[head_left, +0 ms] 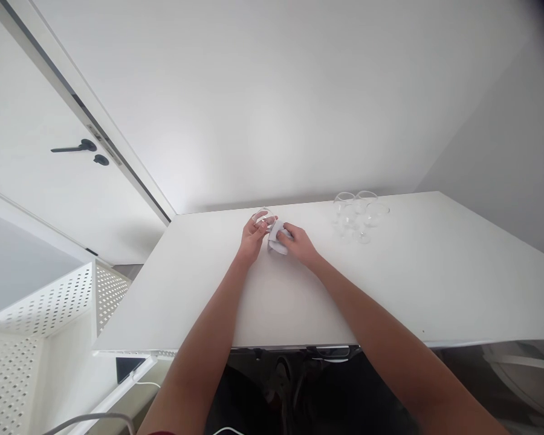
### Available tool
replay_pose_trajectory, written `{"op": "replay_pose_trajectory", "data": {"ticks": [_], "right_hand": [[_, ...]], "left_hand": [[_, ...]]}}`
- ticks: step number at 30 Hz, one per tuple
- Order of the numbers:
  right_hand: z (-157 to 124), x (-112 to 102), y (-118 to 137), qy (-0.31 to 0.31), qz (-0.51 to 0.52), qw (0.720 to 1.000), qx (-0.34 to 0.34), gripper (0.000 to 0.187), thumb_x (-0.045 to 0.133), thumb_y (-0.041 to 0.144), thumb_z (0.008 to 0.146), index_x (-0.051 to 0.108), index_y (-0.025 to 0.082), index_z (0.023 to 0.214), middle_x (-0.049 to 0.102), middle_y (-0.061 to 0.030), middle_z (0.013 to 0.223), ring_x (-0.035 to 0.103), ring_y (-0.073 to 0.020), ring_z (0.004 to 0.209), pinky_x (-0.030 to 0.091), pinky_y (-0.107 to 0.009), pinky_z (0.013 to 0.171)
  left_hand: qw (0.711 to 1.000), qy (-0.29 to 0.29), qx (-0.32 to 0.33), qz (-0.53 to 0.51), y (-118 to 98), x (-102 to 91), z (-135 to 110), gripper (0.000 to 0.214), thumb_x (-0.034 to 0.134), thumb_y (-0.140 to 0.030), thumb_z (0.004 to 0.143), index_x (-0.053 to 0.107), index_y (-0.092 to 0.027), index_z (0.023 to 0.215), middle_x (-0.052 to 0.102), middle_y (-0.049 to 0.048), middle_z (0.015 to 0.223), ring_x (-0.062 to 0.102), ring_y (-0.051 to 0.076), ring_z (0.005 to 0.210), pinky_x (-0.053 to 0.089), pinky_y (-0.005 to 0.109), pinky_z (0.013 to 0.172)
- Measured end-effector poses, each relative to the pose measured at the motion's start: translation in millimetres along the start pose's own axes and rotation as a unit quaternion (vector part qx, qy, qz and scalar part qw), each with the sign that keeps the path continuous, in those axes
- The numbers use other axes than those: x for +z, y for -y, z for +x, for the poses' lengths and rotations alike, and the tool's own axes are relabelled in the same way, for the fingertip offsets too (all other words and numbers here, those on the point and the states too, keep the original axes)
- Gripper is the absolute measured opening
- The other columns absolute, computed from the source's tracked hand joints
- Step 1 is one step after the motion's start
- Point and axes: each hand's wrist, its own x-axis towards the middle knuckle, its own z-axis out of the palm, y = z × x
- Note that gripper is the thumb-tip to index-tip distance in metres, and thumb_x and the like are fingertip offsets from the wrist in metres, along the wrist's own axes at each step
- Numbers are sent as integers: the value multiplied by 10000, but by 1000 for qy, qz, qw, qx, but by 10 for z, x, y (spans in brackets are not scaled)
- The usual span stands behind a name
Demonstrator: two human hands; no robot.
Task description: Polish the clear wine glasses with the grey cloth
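Note:
Over the middle of the white table, my left hand (252, 237) is closed around a clear stemmed glass (266, 215), its round rim turned up and away from me. My right hand (298, 243) grips a pale grey-white cloth (278, 240), which is pressed against the glass on its right side. Part of the cloth hangs below my fingers. The lower part of the glass is hidden by the cloth and my fingers. To the right, several clear stemmed glasses (361, 211) stand upright in a close group.
The white table (199, 290) meets a plain wall (272, 109) at its back edge. On the left is a white door with a black handle (87, 145). A white perforated panel (111, 290) stands by the table's left end. Dark items show beneath the front edge.

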Motion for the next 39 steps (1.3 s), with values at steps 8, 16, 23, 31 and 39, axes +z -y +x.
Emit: {"op": "replay_pose_trajectory", "data": {"ticks": [8,16,23,31,39], "right_hand": [[-15,0,12,1,-27,1000,-4,313,717,512,792,682,214,881,637,-8,815,526,-184,775,395,-308,728],[-9,43,-44,31,59,997,43,352,688,540,798,688,198,881,650,-31,838,550,-194,792,427,-311,720],[8,58,-62,25,71,996,51,400,662,577,803,693,189,890,672,-52,854,572,-207,793,447,-323,715],[13,52,-96,-1,46,998,30,371,701,558,781,703,215,924,691,-49,897,586,-224,844,462,-339,752],[42,45,-110,-3,87,995,53,383,725,559,760,694,201,892,670,-38,854,569,-201,800,456,-319,726]], "left_hand": [[1000,-9,-4,20,21,-10,11,508,776,-492,818,617,-224,1219,708,142,1253,676,302,1146,516,421,909],[999,-33,-17,30,74,-38,37,505,781,-493,809,622,-212,1198,732,141,1199,691,285,1089,493,417,914],[998,-45,-16,38,88,-50,44,489,776,-506,808,631,-220,1176,739,130,1180,685,272,1080,482,397,892],[995,-67,-13,73,80,-47,37,503,778,-527,793,643,-237,1181,738,116,1183,676,258,1076,477,375,871],[995,-65,-7,80,76,-62,42,477,763,-501,814,631,-234,1187,738,104,1185,673,239,1071,473,343,835]]}}
